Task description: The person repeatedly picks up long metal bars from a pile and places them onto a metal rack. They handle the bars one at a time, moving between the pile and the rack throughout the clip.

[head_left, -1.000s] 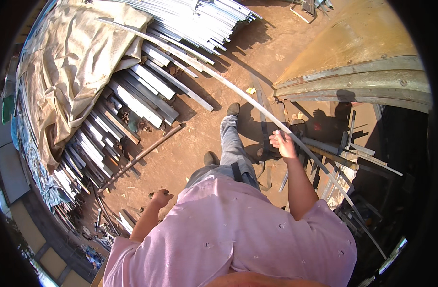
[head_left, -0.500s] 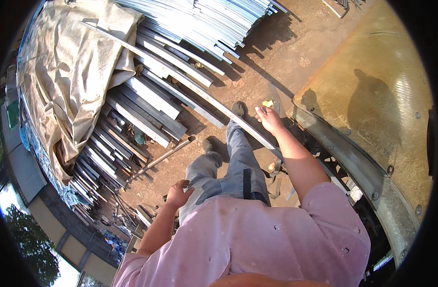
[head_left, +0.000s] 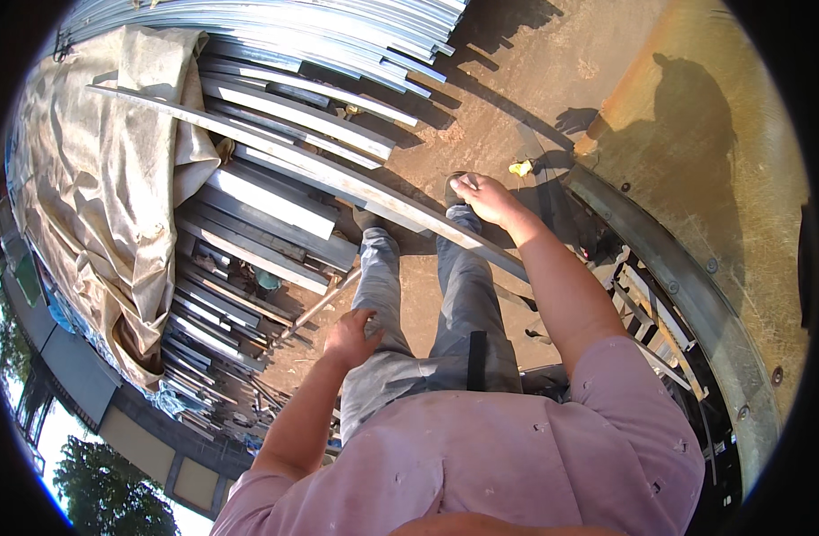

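My right hand (head_left: 486, 200) reaches forward over my right shoe, its fingers curled and pressed together with the thumb. A small pale spot shows at its fingertips, too small to name. My left hand (head_left: 350, 339) hangs by my left thigh with loosely bent fingers, slightly apart and holding nothing. A long pale metal bar (head_left: 373, 190) slants across my legs from the tarp toward my right forearm, where its near end passes out of sight. Whether my forearm touches the bar, I cannot tell.
Metal profiles (head_left: 271, 196) lie stacked ahead and left, partly under a beige tarp (head_left: 114, 188). Shiny long profiles (head_left: 320, 27) fill the far side. On the right stands a yellowish translucent sheet (head_left: 686, 196) with a bolted metal rim (head_left: 673, 286). A yellow scrap (head_left: 520, 168) lies on brown ground.
My right hand has moved left and slightly nearer my shoe, away from beside the yellow scrap. My feet and the view have shifted; my left hand still hangs by my thigh.
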`<state>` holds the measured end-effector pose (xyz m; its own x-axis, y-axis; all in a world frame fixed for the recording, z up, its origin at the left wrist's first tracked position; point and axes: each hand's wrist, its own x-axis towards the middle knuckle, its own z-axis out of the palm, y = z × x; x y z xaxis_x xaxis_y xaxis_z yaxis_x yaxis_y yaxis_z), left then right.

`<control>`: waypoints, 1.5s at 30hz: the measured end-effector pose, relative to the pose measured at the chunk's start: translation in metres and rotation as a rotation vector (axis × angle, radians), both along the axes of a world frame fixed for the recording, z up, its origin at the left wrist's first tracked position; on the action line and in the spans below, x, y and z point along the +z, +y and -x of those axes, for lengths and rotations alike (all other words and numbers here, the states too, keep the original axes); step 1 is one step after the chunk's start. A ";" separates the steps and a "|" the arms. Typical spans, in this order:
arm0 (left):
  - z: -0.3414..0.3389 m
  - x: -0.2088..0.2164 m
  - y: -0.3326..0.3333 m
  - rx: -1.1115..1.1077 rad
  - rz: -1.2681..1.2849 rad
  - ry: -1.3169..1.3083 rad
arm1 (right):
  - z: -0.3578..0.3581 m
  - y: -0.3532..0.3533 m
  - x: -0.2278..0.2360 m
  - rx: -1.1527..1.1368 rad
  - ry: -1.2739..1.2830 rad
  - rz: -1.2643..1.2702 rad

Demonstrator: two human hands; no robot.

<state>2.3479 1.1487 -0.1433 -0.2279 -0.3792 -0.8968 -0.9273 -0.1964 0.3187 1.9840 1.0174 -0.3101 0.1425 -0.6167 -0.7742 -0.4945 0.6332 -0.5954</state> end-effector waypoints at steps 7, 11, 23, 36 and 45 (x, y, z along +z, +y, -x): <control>0.032 -0.066 -0.205 0.442 0.240 0.241 | 0.003 0.090 0.078 -0.285 0.326 0.360; 0.073 -0.142 -0.290 0.818 -0.032 0.356 | -0.028 0.117 0.126 -0.601 0.008 0.471; 0.218 -0.365 -0.358 1.481 0.107 0.139 | -0.036 0.170 0.106 -0.141 -0.640 0.183; 0.212 -0.420 -0.366 1.601 0.202 0.246 | -0.002 0.203 0.065 -0.301 -0.696 0.204; 0.147 -0.403 -0.418 1.623 0.089 0.216 | 0.008 0.206 0.068 -0.394 -0.675 0.366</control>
